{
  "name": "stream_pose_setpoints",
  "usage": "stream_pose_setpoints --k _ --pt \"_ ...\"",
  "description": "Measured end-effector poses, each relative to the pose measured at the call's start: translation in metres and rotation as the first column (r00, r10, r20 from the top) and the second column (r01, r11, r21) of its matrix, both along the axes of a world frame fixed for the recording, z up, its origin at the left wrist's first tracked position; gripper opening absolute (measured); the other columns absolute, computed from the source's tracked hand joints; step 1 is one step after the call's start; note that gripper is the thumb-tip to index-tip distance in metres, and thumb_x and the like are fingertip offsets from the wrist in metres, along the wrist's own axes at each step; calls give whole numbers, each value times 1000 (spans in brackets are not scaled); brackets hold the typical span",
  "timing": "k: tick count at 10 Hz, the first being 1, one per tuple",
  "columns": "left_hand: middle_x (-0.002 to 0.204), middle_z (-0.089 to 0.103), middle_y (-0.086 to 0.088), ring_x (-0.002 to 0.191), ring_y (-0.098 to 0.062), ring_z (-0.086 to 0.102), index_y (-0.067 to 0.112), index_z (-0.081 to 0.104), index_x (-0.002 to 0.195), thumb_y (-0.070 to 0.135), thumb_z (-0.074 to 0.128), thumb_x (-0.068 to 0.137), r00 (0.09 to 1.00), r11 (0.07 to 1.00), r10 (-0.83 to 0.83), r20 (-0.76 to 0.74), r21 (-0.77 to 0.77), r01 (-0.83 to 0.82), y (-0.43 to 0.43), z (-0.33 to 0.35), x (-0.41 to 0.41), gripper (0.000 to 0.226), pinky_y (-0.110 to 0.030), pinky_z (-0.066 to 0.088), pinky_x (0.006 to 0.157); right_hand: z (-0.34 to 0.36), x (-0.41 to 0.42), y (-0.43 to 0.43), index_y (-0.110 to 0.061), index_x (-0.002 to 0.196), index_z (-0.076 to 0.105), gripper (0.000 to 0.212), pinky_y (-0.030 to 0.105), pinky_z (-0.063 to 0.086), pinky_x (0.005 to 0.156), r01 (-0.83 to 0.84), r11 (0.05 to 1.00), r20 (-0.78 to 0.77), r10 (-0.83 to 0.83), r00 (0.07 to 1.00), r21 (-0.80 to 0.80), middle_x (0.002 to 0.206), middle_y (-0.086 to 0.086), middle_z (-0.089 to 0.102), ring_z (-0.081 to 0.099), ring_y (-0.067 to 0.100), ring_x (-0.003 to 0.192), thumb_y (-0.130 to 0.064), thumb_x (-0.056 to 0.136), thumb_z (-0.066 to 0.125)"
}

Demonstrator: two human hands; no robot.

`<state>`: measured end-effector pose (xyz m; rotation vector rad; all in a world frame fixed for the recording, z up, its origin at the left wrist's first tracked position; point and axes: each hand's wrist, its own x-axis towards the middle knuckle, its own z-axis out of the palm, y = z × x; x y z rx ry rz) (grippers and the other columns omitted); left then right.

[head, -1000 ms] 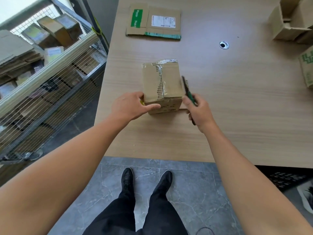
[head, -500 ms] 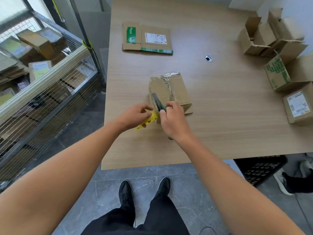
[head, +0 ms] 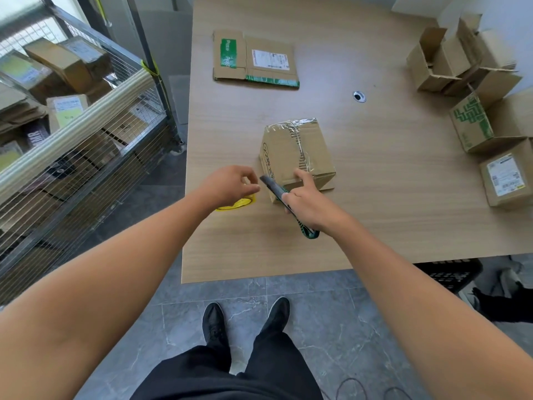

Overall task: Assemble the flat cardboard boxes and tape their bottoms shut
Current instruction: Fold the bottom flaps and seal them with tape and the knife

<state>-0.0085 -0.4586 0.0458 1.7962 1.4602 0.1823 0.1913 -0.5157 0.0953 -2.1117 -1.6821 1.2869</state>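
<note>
On the worktop [head: 375,203]: one taped box [head: 314,148], hands beside it.
Right hand [head: 313,204] grips cutter [head: 272,187], forefinger touching box; left hand [head: 230,184] curls its fingers above tape [head: 242,202], hold unclear.

The wooden table [head: 375,215] carries a taped box [head: 297,151] near its middle. Just left of that box and nearer the front edge lies a yellow tape roll [head: 239,202], partly hidden. Well beyond the box, to its left, lies a flattened box [head: 256,59]. Beyond it to the right sits a round metal grommet [head: 359,96]. Far right of it stand open boxes [head: 450,62], a green-printed box [head: 473,122] and a labelled box [head: 504,177].
</note>
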Motion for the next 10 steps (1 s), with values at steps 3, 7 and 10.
stream_pose_setpoints --k 3,7,10 --pt "112 57 -1 89 -21 58 27 67 96 39 64 94 994 978 97 -55 190 -85 -15 9 9 13 -35 48 77 -16 -12 -2 -5 102 67 41 60 7 122 -289 943 401 333 854 -166 163 6 -34 -32 26 150 -29 105 34" --pt "123 41 -14 98 -32 55 5 54 116 7 47 98 912 909 -281 -299 221 353 -90 -69 -46 20 -45 49 78 -76 -9 -59 -7 83 62 29 66 7 119 -125 850 254 -11 967 511 167 17 8 -3 34 156 -27 102 51" --pt "132 35 -19 109 -33 49 0 45 133 -1 41 99 891 895 -275 -360 243 375 -103 -85 -43 34 -42 42 98 -99 -34 -81 -9 92 58 36 44 40 77 -209 807 255 75 964 552 77 1 58 58 29 75 -35 102 36"
